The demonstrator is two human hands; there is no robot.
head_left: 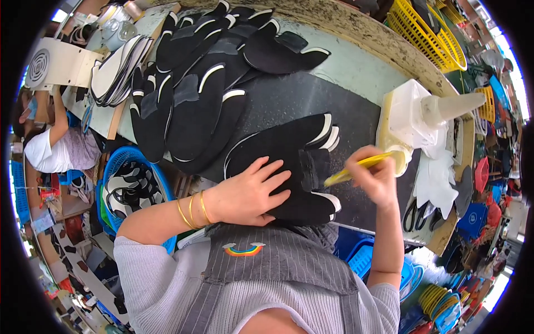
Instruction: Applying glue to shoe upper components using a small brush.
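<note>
My left hand (pixel 250 192) lies flat with spread fingers on a curved black shoe upper piece (pixel 267 133), holding nothing. White strips line the tips of this piece, and a darker, shiny patch (pixel 315 170) sits in its middle notch. Between the fingers of my right hand (pixel 375 177) is a slim yellow brush (pixel 356 168), its tip at the right edge of that patch; whether it touches cannot be made out. More black upper pieces (pixel 194 117) with white edging lie overlapped toward the far left.
At the right stand a white plastic glue container (pixel 409 111) with a cone-shaped spout and scissors (pixel 417 216). A blue basket (pixel 108 183) of cut pieces is at lower left. Another person (pixel 55 145) sits by a white machine (pixel 64 62). A yellow basket (pixel 423 33) stands beyond the table.
</note>
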